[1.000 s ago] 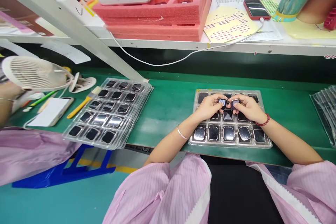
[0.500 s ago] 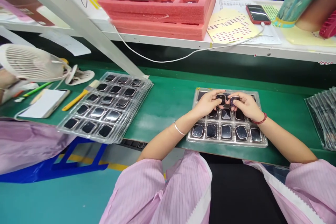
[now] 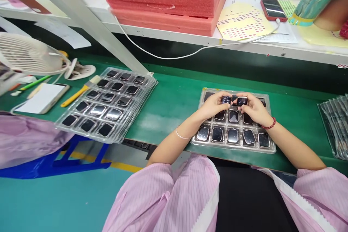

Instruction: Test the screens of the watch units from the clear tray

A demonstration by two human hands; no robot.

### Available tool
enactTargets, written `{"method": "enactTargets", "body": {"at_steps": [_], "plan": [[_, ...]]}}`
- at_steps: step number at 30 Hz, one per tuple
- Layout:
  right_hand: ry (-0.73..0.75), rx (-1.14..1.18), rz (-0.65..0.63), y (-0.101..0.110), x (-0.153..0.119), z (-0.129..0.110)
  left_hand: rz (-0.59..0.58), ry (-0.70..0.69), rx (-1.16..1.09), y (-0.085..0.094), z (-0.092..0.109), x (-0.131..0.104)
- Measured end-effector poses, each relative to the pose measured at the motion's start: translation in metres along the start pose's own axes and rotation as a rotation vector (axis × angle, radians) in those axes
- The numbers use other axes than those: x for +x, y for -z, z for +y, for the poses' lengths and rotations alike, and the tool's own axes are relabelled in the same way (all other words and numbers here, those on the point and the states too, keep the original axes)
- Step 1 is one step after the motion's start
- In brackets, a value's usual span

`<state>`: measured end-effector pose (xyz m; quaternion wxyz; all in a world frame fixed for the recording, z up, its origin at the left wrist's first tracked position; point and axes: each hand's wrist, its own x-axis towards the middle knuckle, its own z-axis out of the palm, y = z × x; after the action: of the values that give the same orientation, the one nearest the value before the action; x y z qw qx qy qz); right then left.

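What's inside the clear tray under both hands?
Dark-screened devices fill the tray's front row; more show behind. The left hand and right hand partly hide the rear rows.

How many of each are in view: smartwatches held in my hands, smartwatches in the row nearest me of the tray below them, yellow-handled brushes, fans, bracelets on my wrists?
Held smartwatches, one in the left hand, one in the right hand: 2
Nearest-row smartwatches: 5
Yellow-handled brush: 1
White fan: 1
Bracelets: 2
Total: 11
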<state>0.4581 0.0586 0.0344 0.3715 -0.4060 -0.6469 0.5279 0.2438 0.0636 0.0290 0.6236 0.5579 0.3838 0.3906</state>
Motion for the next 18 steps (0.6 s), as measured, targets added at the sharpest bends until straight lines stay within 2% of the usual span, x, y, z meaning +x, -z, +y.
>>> {"method": "enactTargets", "body": {"at_steps": [4, 8, 13, 18], "plan": [[-0.036, -0.022, 0.01, 0.0016, -0.0013, -0.0013, -0.014, 0.02, 0.034, 0.0002, -0.0021, -0.0007], [0.047, -0.126, 0.041, 0.0005, -0.0034, -0.001, 0.01, 0.005, 0.096, -0.0014, -0.0032, -0.0021], [0.045, -0.065, -0.053, -0.0008, -0.0052, -0.0024, 0.05, -0.081, 0.125, -0.002, -0.0015, -0.003], [0.027, -0.056, -0.069, -0.0008, -0.0052, -0.001, 0.069, -0.106, 0.141, -0.0016, -0.0026, -0.0037]]}}
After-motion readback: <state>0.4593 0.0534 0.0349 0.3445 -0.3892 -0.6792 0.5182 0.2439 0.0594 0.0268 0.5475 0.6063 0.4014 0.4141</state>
